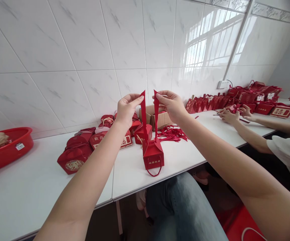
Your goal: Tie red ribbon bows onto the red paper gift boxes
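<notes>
White tabletop (132, 177) runs before us; near its front edge stands our red gift box (154, 155), cord handle (155, 174) drooping. Above it, our left hand (128, 108) and right hand (171, 103) each pinch one upright end of its red ribbon (144, 115). Behind lie loose red ribbons (173, 133), then an open cardboard carton (163, 119) by the tiled wall (129, 40).

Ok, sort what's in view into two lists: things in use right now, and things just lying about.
In use:
- left hand and right hand, each pinching one of the ribbon ends
- small box under them, with its cord handle

Lying about:
- loose ribbons, perhaps spares
- carton
- boxes at left
- red basin
</notes>
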A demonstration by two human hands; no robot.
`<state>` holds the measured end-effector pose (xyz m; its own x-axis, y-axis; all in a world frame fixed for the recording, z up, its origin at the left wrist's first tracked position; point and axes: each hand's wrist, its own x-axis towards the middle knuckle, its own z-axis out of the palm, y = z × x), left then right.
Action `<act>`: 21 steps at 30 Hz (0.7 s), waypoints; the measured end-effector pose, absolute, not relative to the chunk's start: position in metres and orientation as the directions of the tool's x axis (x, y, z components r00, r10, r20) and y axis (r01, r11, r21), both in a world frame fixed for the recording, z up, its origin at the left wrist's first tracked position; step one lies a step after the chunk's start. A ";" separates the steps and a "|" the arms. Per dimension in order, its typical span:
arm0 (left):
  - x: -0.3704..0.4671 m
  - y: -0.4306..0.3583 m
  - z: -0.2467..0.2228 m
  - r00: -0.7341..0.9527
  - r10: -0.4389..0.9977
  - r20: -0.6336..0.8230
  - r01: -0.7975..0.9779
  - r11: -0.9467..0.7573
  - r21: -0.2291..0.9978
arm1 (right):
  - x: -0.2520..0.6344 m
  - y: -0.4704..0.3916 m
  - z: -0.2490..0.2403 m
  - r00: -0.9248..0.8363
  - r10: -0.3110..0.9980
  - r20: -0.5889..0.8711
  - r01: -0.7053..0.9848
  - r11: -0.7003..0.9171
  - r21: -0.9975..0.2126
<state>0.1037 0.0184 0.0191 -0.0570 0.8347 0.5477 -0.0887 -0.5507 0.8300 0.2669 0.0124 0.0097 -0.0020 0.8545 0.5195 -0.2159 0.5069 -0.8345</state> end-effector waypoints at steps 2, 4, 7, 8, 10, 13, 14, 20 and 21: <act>0.103 0.018 0.018 -0.054 0.837 0.544 -0.091 -0.547 0.832 | 0.265 0.012 0.011 0.007 0.858 0.514 -0.214 0.503 -0.837; 0.101 0.019 0.016 -0.054 0.836 0.546 -0.094 -0.548 0.831 | 0.264 0.013 0.011 0.012 0.863 0.504 -0.208 0.495 -0.843; 0.099 0.020 0.016 -0.053 0.831 0.554 -0.107 -0.556 0.824 | 0.263 0.014 0.010 0.010 0.871 0.492 -0.203 0.483 -0.852; 0.099 0.020 0.016 -0.054 0.830 0.555 -0.111 -0.558 0.823 | 0.263 0.014 0.010 0.008 0.872 0.489 -0.206 0.480 -0.853; 0.099 0.020 0.017 -0.055 0.828 0.557 -0.114 -0.560 0.821 | 0.263 0.014 0.010 0.002 0.872 0.489 -0.219 0.478 -0.851; 0.100 0.018 0.018 -0.041 0.820 0.571 -0.088 -0.572 0.815 | 0.261 0.015 0.012 -0.024 0.877 0.479 -0.217 0.464 -0.859; 0.101 0.017 0.019 -0.023 0.815 0.579 -0.074 -0.579 0.812 | 0.260 0.015 0.013 -0.045 0.883 0.468 -0.203 0.451 -0.869; 0.105 0.017 0.016 0.059 0.770 0.635 0.024 -0.637 0.770 | 0.253 0.014 0.012 -0.243 0.867 0.435 -0.214 0.390 -0.896; 0.105 0.017 0.015 0.040 0.765 0.643 0.048 -0.644 0.763 | 0.253 0.013 0.011 -0.252 0.867 0.429 -0.237 0.375 -0.896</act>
